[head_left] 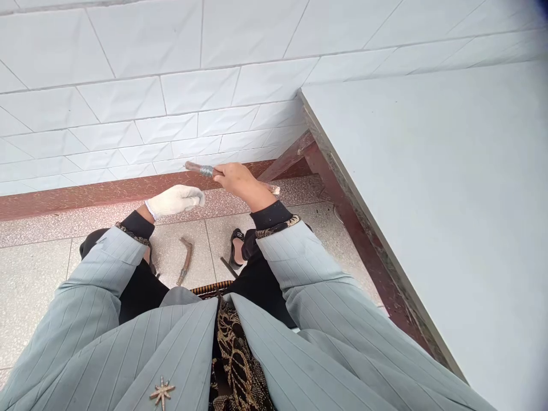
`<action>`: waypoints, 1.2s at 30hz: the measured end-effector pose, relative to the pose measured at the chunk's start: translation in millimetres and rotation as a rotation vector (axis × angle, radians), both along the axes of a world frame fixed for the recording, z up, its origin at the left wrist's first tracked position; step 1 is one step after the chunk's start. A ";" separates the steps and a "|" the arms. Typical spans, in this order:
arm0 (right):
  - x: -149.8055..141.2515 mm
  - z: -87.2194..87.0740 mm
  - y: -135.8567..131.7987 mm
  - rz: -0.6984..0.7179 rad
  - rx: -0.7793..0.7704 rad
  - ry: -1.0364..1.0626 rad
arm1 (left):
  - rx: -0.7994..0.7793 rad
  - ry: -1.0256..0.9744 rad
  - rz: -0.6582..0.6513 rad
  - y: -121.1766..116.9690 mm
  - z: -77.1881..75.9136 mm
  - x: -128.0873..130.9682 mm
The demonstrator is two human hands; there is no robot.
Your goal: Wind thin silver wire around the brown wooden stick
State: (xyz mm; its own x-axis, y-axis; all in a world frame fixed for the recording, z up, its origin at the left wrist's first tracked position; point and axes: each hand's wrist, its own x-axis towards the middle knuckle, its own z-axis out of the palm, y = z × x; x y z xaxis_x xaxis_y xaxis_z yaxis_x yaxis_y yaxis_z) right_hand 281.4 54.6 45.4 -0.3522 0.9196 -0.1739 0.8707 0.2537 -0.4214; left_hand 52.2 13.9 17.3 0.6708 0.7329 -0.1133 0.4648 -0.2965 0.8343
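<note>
My bare right hand (240, 181) is wrapped round a brown wooden stick (192, 166), held above the floor near the wall. Silver wire (206, 170) is wound in a band around the stick, just beyond my fingers. The stick's pale other end shows past my wrist. My left hand (175, 201), in a white knitted glove, is closed a little below and to the left of the stick, apart from it. Its fingers are pressed together, and whatever they may pinch is too small to make out. Between my feet lies a bent brown stick (185, 261).
A large pale tabletop (428, 200) with a reddish-brown frame stands close on my right. Ahead rises a white tiled wall (128, 103) with a red-brown skirting (77, 193). A dark rod (228, 267) is near my right shoe, above the speckled tile floor (38, 285).
</note>
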 end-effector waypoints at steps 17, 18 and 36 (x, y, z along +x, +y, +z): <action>38.3 10.8 4.4 0.356 -0.253 0.743 | -0.072 -0.041 0.265 11.0 -3.4 -8.0; 38.4 8.3 5.6 0.228 -0.175 0.777 | -0.115 -0.076 0.221 8.5 -4.8 -6.2; 34.1 3.9 2.9 0.726 -0.494 0.826 | -0.420 -0.545 0.072 9.3 -22.1 -11.0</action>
State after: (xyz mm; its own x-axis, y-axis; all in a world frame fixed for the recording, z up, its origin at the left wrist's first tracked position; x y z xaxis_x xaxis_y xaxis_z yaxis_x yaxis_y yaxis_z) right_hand 315.5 57.5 49.4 -0.9309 0.3584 0.0706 0.0133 0.2266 -0.9739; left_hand 41.2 23.2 -4.8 0.6637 0.7457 -0.0579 -0.0464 0.1183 0.9919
